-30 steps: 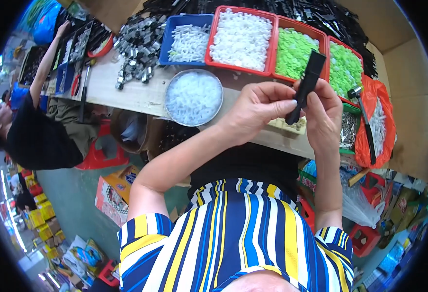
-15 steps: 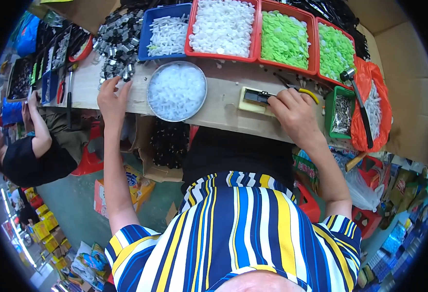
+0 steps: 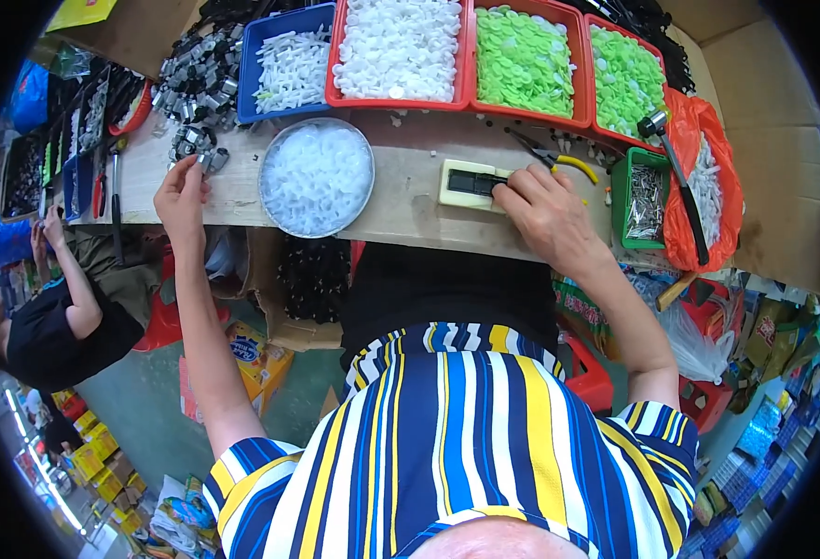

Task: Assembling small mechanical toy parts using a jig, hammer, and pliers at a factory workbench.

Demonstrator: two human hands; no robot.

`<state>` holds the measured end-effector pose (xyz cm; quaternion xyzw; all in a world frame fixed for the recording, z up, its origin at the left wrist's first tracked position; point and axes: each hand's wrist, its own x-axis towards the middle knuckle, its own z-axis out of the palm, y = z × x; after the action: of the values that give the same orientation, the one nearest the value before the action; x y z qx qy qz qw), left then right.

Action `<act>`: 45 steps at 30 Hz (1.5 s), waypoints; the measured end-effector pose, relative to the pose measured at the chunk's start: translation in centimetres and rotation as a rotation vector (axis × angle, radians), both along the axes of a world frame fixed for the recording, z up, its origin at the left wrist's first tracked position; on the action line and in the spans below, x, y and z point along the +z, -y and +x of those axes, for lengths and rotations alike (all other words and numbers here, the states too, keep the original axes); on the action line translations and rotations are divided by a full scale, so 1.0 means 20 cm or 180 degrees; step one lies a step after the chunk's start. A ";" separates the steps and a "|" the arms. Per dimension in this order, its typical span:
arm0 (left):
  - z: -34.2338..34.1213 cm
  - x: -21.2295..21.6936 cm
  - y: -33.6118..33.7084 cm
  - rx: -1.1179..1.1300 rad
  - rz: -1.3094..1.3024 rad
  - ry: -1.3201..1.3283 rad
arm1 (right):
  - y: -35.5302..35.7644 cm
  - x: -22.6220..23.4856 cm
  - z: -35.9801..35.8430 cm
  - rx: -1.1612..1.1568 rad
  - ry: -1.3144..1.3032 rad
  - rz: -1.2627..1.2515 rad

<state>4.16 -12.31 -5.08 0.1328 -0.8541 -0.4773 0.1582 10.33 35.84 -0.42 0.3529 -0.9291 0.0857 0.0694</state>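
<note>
My left hand (image 3: 183,200) has its fingertips pinched together at the near end of a pile of small black-and-silver parts (image 3: 200,79). A silver piece shows beside these fingertips, but whatever lies between them is too small to make out. My right hand (image 3: 550,214) curls over the right end of a cream-coloured block (image 3: 452,194). Its fingers grip the end of a black plastic part (image 3: 471,181) lying in the block's recess. Between my hands stands a round metal bowl (image 3: 264,200) full of translucent white pieces.
Behind are a blue tray (image 3: 253,114), red trays (image 3: 401,104) of white and green pieces, and yellow-handled pliers (image 3: 576,166). A green box (image 3: 626,219) of metal pins and a hammer (image 3: 682,191) on an orange bag stand right. A person (image 3: 65,317) works at left.
My left hand's fingers have gone from spread to pinched, beside a few parts now nearer the table's front edge. The black part lies flatter in the block. The whole view has shifted slightly.
</note>
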 end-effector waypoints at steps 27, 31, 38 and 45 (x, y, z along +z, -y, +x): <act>0.21 0.30 -1.17 -0.2120 0.2069 0.1047 | 0.21 0.11 -0.06 -0.0158 0.0040 -0.1449; 0.19 0.28 -1.17 -0.2113 0.0225 -0.0134 | 0.16 0.01 -0.07 -0.0473 0.0108 -0.1329; 0.23 0.18 -1.24 -0.2643 -0.1057 -0.1197 | 0.15 -0.03 -0.06 -0.0551 0.0129 -0.1272; 0.22 0.10 -1.27 -0.2990 -0.1604 -0.1483 | 0.13 -0.08 -0.06 -0.0598 0.0147 -0.1362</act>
<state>8.57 13.01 -3.01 -0.4106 -0.8513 -0.2950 0.1399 9.15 33.28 -2.11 0.2400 -0.9199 0.2819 0.1290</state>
